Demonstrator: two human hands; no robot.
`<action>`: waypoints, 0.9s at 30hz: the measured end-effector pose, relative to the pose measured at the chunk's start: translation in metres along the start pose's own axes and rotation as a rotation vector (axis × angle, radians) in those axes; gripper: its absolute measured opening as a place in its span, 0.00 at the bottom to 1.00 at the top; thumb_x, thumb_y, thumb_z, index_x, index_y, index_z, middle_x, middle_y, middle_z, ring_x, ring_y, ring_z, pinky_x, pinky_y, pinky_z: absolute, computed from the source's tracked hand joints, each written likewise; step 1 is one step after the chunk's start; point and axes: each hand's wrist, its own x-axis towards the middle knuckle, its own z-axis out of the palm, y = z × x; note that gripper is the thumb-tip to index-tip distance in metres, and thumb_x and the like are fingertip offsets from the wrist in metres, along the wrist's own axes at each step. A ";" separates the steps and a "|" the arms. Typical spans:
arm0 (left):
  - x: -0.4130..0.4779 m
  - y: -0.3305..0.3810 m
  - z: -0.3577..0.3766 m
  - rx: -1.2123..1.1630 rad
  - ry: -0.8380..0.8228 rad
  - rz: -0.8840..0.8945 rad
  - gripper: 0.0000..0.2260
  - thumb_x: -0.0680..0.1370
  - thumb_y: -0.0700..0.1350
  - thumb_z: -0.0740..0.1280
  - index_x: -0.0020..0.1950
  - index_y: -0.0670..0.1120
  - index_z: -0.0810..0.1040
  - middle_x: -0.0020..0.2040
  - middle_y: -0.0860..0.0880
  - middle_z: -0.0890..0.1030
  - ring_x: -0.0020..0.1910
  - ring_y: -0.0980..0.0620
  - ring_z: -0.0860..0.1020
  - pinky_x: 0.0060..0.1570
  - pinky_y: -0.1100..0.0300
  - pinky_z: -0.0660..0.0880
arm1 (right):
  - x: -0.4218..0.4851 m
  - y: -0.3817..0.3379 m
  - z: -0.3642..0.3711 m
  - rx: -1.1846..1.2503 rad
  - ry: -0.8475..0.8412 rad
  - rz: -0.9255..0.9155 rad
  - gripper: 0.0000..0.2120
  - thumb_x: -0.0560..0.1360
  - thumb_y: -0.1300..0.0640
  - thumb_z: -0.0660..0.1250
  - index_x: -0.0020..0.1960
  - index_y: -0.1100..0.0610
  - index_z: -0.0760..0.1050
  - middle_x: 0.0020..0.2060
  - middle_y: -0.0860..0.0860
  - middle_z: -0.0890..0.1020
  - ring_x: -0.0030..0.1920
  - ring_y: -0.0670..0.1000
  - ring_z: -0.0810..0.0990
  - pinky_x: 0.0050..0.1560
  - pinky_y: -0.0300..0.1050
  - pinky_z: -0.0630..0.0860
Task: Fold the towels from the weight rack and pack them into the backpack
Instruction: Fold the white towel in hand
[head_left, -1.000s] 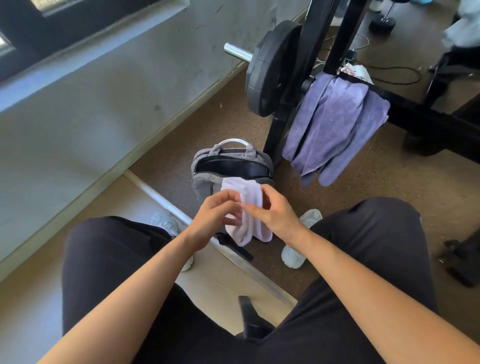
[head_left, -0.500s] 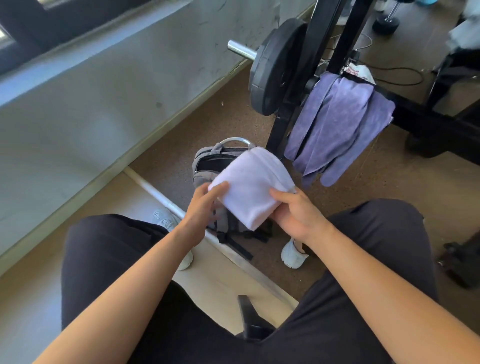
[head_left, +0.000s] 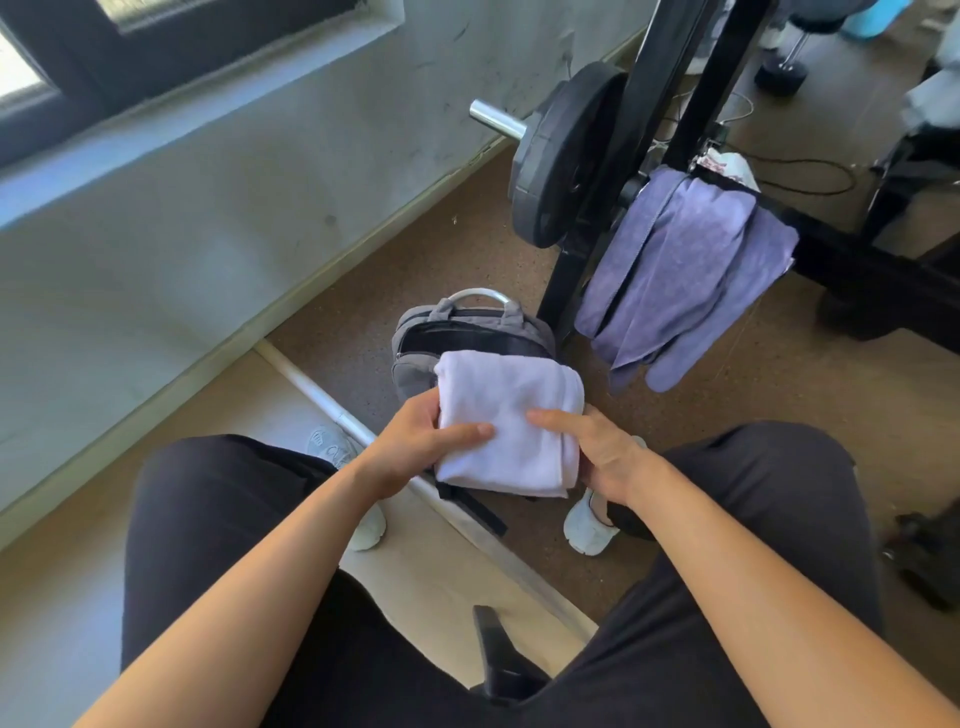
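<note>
A folded white towel (head_left: 511, 415) is held flat between both hands, just in front of and partly over the grey backpack (head_left: 415, 358). The backpack stands on the floor with its top zip open and a dark inside showing. My left hand (head_left: 415, 447) grips the towel's left edge, thumb on top. My right hand (head_left: 597, 447) holds the right edge, fingers on top. A purple towel (head_left: 685, 270) hangs over a bar of the black weight rack (head_left: 691, 93) behind the backpack to the right.
A black weight plate (head_left: 556, 156) on a steel bar sits left of the rack upright, close to the grey wall (head_left: 208, 218). A white pipe (head_left: 322, 400) runs along the floor by my white shoes. A dumbbell (head_left: 779, 78) and cables lie at the far right.
The white towel went from a narrow hanging bundle to a flat folded rectangle. Both hands shifted to its side edges and lowered it toward the backpack.
</note>
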 end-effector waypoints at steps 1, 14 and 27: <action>0.000 0.000 -0.001 -0.002 -0.013 0.023 0.16 0.77 0.45 0.75 0.63 0.46 0.79 0.57 0.48 0.86 0.56 0.47 0.85 0.54 0.53 0.81 | -0.002 -0.002 -0.001 -0.039 -0.021 -0.003 0.13 0.75 0.62 0.70 0.60 0.55 0.81 0.57 0.57 0.85 0.56 0.55 0.85 0.56 0.49 0.81; 0.007 -0.010 -0.021 -0.472 -0.173 0.096 0.18 0.74 0.30 0.65 0.62 0.43 0.79 0.55 0.39 0.84 0.54 0.40 0.83 0.53 0.48 0.81 | -0.013 -0.013 -0.008 -0.127 -0.178 -0.210 0.23 0.76 0.66 0.67 0.71 0.58 0.74 0.62 0.55 0.83 0.62 0.55 0.81 0.62 0.52 0.79; 0.009 -0.007 -0.017 -0.237 -0.091 -0.056 0.14 0.67 0.53 0.76 0.38 0.49 0.73 0.39 0.46 0.74 0.38 0.48 0.73 0.36 0.56 0.68 | 0.001 0.003 -0.009 -0.661 -0.040 -0.535 0.17 0.78 0.73 0.61 0.55 0.59 0.85 0.59 0.53 0.83 0.62 0.50 0.81 0.64 0.51 0.78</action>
